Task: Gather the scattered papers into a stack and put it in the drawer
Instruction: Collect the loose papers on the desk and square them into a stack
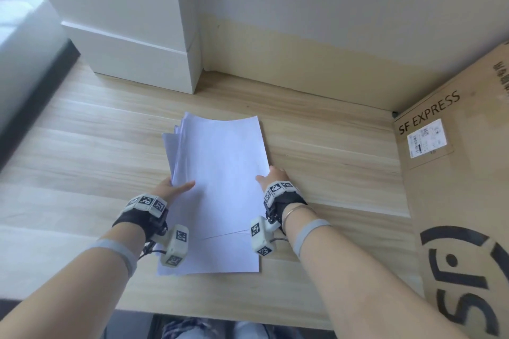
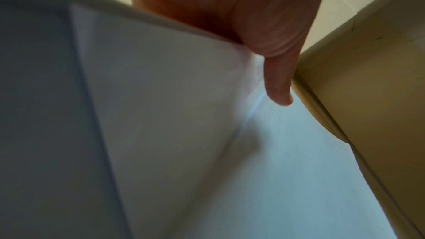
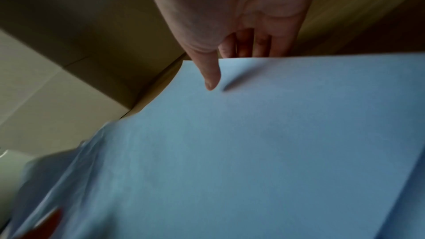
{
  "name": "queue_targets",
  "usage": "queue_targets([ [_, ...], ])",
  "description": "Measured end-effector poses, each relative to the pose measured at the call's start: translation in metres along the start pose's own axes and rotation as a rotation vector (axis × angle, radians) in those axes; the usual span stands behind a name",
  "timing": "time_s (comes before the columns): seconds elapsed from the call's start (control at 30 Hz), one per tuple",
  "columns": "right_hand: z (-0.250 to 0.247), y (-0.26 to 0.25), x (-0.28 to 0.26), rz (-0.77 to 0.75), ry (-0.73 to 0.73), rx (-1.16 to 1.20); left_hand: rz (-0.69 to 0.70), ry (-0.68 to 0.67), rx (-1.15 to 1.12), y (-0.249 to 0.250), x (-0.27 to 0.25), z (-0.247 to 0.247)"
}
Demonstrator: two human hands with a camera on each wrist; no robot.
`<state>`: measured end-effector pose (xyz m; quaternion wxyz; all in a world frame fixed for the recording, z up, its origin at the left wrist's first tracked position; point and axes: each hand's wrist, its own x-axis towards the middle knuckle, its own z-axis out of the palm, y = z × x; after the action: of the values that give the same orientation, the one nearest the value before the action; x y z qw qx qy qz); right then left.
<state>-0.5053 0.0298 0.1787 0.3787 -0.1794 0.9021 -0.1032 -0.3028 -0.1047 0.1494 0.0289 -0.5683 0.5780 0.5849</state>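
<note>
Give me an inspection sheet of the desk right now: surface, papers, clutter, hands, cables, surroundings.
Surface: light wooden desk top, bare wood around the papers.
Job's things: white paper sheets gathered into a rough stack, far end lifted; left edges fanned, not squared. No drawer in view.
Clutter: large brown cardboard box marked SF EXPRESS at the right; stacked white boxes at the far left.
Grippers: left hand grips the stack's left edge, thumb on top; right hand holds the right edge, thumb on top, fingers behind the edge.
Cables: thin wires at the wrist-worn cameras.
Surroundings: pale wall behind the desk.
</note>
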Motion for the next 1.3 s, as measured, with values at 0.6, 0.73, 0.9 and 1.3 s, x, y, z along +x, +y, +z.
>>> queue_targets([
  [0.6, -0.077, -0.012, -0.011, -0.319, 0.218, 0.644, 0.303, 0.085, -0.164, 0.083, -0.036, 0.003],
  [0.73, -0.111, -0.022, -0.031, -0.422, 0.267, 0.641, 0.39, 0.11, -0.25, 0.117, -0.053, 0.0],
  [0.9, -0.125, -0.024, -0.043, -0.432, 0.343, 0.61, 0.444, 0.122, -0.28, 0.137, -0.067, -0.003],
  [1.3, -0.107, -0.036, -0.061, -0.453, 0.275, 0.896, 0.599, 0.149, -0.41, 0.144, -0.077, -0.015],
])
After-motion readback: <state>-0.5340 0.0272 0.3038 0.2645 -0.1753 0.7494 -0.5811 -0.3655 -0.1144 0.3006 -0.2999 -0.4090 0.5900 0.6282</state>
